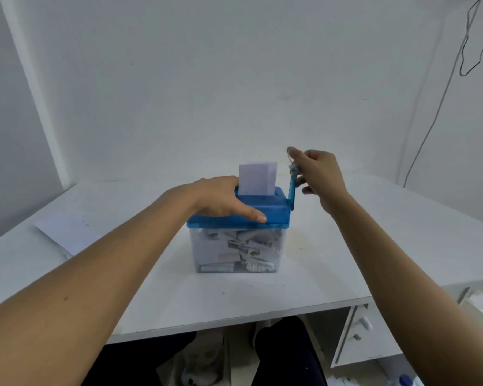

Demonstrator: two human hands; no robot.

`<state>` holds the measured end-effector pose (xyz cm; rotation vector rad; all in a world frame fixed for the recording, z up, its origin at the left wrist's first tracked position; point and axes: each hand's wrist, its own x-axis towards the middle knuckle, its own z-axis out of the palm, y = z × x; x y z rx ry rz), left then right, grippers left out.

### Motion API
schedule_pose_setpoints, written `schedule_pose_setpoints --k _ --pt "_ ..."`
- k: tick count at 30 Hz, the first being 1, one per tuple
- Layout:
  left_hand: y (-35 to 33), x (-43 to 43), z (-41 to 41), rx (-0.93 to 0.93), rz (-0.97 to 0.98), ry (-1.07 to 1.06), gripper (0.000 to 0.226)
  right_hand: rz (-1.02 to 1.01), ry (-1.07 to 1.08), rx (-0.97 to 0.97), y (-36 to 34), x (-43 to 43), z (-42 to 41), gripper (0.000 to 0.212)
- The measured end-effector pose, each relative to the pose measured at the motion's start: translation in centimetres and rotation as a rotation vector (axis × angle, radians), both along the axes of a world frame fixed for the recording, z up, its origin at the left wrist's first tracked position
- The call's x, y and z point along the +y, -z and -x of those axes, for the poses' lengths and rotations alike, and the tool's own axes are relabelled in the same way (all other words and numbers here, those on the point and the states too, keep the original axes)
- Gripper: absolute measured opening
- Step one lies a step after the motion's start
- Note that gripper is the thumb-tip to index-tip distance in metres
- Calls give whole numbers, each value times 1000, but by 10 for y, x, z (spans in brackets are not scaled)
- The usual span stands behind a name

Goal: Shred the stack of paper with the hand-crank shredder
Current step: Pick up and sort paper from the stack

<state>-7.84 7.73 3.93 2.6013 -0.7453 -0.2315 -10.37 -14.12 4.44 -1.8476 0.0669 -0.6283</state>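
A white table [373, 246] carries the hand-crank shredder [273, 211], likely light and tippy. The left hand [220, 196] presses flat on its lid, the right hand [322, 174] pinches its crank [291, 189], and flimsy paper [257, 181] stands in its slot.

White table [373, 246], wall cable [429, 129], drawer unit [357, 338]

A plain office: white desk [346, 260], drawer unit [360, 335], bare walls [234, 79].
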Motion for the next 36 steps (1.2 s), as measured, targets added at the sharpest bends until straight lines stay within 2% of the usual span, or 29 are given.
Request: schedule_pose_setpoints --k 3,7,11,14,16,19,22,25,28,31,36 --pt "-2 -2 4 -13 11 -17 92 45 34 0 1 -5 -16 37" --pt "-2 -4 6 -13 14 -14 84 41 93 36 8 -8 -35 45" --pt "1 -3 5 -47 18 -12 83 121 115 252 40 -3 -41 48" --pt "1 -3 6 -75 13 -19 78 63 143 278 59 -2 -42 46" --pt "1 -3 9 -96 9 -25 79 132 129 317 58 -2 -38 45" --pt "0 -4 10 -97 10 -35 73 253 60 525 58 -1 -25 32" --pt "2 -5 10 -133 -16 -43 78 338 32 631 69 1 -11 31" --pt "2 -4 8 -108 -18 -48 73 226 16 573 85 3 3 38" --pt "0 -4 7 -91 -14 -50 76 261 -29 500 88 3 26 41" --pt "-2 -6 7 -70 -43 -58 80 271 -81 474 78 3 56 53" --pt "-5 -7 6 -52 -61 -77 76 29 -239 401 38 -8 87 46"
